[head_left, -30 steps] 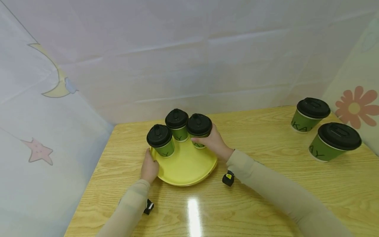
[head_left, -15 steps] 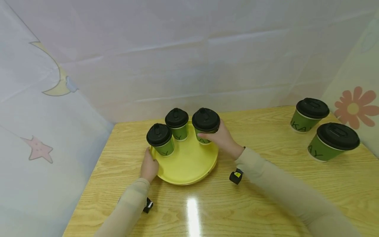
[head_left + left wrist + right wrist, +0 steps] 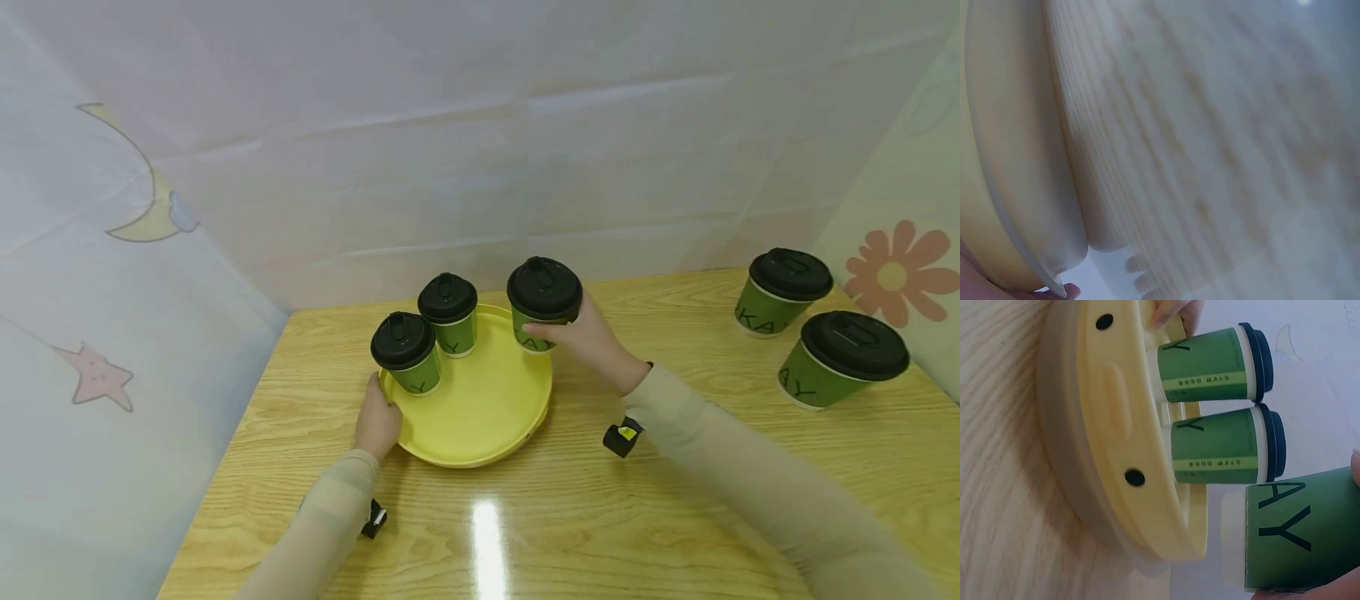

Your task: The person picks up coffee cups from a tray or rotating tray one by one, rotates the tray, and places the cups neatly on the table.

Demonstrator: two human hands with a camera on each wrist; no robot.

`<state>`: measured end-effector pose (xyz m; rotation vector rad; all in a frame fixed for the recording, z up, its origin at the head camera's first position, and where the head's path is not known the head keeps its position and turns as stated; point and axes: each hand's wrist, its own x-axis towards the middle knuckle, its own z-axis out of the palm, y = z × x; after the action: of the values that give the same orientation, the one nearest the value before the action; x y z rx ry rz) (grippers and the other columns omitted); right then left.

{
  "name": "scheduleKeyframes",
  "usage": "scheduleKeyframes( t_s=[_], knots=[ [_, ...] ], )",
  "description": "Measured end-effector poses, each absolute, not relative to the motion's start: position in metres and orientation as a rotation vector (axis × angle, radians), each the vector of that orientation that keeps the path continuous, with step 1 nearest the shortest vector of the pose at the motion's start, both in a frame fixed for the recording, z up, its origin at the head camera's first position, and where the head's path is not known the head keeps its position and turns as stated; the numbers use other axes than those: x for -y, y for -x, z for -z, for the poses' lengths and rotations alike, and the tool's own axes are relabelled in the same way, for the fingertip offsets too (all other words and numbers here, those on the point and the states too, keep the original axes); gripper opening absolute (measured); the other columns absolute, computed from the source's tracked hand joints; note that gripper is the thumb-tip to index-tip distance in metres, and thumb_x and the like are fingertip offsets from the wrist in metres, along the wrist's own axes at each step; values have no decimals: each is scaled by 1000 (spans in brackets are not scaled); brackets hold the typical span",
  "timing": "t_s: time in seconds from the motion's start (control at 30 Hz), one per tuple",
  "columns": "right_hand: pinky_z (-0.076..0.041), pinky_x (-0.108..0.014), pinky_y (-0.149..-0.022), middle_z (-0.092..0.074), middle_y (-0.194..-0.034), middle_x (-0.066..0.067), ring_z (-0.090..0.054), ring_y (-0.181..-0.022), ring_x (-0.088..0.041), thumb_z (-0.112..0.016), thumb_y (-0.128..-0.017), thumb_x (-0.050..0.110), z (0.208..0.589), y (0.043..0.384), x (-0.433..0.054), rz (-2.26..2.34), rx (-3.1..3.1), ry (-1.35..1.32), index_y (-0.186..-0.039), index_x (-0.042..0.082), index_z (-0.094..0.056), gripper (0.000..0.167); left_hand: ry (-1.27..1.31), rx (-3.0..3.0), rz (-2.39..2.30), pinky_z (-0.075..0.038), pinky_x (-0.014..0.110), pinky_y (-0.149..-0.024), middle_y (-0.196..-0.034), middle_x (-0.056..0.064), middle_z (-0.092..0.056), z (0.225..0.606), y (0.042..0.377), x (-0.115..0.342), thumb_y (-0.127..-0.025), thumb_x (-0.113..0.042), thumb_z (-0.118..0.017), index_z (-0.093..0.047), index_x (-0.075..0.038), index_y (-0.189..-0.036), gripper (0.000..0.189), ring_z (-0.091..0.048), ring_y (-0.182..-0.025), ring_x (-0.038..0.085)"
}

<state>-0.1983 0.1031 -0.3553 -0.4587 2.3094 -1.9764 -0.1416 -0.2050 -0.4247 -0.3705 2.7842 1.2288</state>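
My right hand (image 3: pixel 600 343) grips a green paper coffee cup (image 3: pixel 545 287) with a black lid. The cup is upright above the right rim of a round yellow tray (image 3: pixel 472 429); the right wrist view shows its base apart from the tray. Two matching cups stand close together on the tray's left part, one front left (image 3: pixel 405 343) and one behind it (image 3: pixel 447 298). At the tray's left edge, my left hand (image 3: pixel 378 425) holds the rim with the thumb on top. Most of that hand is out of the left wrist view, where the tray's side (image 3: pixel 1016 125) shows.
Two more lidded green cups, a farther one (image 3: pixel 791 275) and a nearer one (image 3: pixel 855 346), stand at the right of the wooden table (image 3: pixel 675 333). A pale printed cloth (image 3: pixel 450 167) hangs behind the table and along its sides.
My right hand has lifted the cup and carried it to the right, away from the other two on the tray. My left hand stays on the tray rim.
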Motion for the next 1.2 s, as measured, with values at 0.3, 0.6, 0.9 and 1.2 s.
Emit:
scheduleKeyframes(
  t_s=[0.3, 0.6, 0.9, 1.2],
  knots=[
    [-20, -53, -114, -34, -149, -10, -29, -139, -28, -73, -87, 7, 356, 202, -120, 2011, -2293, 431, -152, 13, -26, 80, 374, -2794, -1237, -27, 51, -112, -150, 35, -23, 425, 142, 205, -93, 7, -32, -8, 14, -149, 61, -30, -137, 44],
    [-20, -53, -114, -31, -150, -13, -27, -139, -30, -71, -88, 7, 364, 206, -137, 2049, -2242, 407, -153, 14, -20, 83, 358, -2792, -1254, -25, 51, -113, -150, 35, -23, 427, 143, 206, -90, 10, -32, -8, 14, -148, 63, -29, -138, 44],
    [-27, -50, -112, -32, -149, -15, -33, -135, -30, -70, -90, 10, 375, 211, -154, 2061, -2228, 307, -154, 15, -15, 85, 370, -2776, -1275, -25, 51, -113, -151, 34, -23, 425, 142, 205, -90, 11, -31, -8, 13, -149, 63, -29, -138, 43],
    [-29, -48, -111, -34, -148, -13, -36, -133, -29, -71, -90, 9, 378, 216, -163, 2083, -2235, 268, -154, 16, -18, 84, 379, -2770, -1255, -24, 51, -114, -151, 34, -21, 424, 142, 204, -91, 10, -31, -7, 13, -149, 63, -27, -139, 43]
  ],
)
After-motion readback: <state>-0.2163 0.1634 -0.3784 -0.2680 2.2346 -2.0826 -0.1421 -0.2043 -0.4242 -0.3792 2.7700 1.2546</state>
